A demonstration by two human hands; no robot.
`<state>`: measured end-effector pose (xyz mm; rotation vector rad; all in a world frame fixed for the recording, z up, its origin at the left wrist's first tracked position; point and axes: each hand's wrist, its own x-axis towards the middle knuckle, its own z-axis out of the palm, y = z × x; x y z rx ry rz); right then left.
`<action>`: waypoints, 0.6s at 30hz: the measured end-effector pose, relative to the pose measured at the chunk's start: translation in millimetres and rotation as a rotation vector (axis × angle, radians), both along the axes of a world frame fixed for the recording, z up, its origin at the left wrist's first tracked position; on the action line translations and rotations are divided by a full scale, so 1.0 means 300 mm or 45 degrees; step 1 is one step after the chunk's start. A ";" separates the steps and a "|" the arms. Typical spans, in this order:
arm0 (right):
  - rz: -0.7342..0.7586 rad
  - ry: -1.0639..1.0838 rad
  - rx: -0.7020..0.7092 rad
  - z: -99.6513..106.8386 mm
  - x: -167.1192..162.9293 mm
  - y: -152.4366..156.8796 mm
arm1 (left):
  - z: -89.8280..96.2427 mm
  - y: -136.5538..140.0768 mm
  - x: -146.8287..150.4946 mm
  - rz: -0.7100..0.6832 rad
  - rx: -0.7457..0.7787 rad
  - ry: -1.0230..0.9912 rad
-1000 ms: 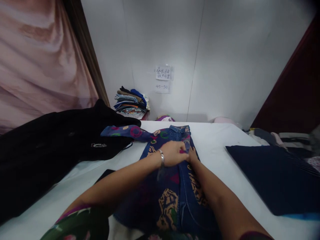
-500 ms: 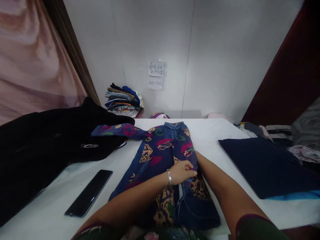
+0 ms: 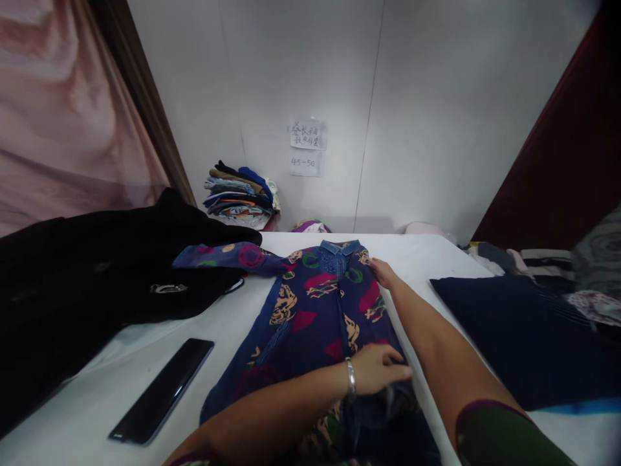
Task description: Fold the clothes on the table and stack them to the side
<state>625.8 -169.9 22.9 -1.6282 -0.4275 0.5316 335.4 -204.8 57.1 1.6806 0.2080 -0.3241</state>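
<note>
A dark blue long-sleeved denim-collared shirt (image 3: 310, 317), patterned in magenta, green and tan, lies front up with its collar at the far end. One sleeve stretches out to the left over a black garment (image 3: 111, 272). At the shirt's right shoulder, the fingers of my right hand (image 3: 381, 272) are closed on the edge of the cloth. My left hand (image 3: 376, 370), with a silver bracelet on its wrist, reaches across the lower front and is closed on fabric near the right side. Its lower fingers are hidden, and the cloth beneath them is blurred.
Left of the shirt lies a phone (image 3: 162, 391) on the white table (image 3: 402, 249). A folded navy garment (image 3: 524, 343) rests at the right. Stacked clothes (image 3: 240, 197) stand at the back left, below handwritten notes (image 3: 308, 149) on the wall. More clothes (image 3: 538, 255) are piled far right.
My right hand, hidden beside the shirt's right side before, has moved up to the shoulder. My left hand has shifted right and nearer to me, and the cloth there has shifted.
</note>
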 end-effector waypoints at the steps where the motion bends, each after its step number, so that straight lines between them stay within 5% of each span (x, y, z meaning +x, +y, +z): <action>1: -0.024 0.047 0.000 0.002 0.009 0.018 | -0.005 -0.011 0.005 -0.112 -0.031 0.058; 3: -0.075 0.100 -0.029 0.001 0.028 0.046 | -0.008 -0.015 0.012 -0.235 0.034 0.038; 7: -0.131 0.150 -0.052 -0.004 0.061 0.076 | -0.021 0.033 0.016 -0.101 0.714 -0.507; 10: -0.138 0.128 -0.055 0.003 0.086 0.096 | -0.069 0.063 0.011 -0.182 1.003 -0.682; 18: -0.030 -0.058 -0.198 -0.002 0.128 0.205 | -0.169 0.058 0.013 -0.262 0.879 -0.594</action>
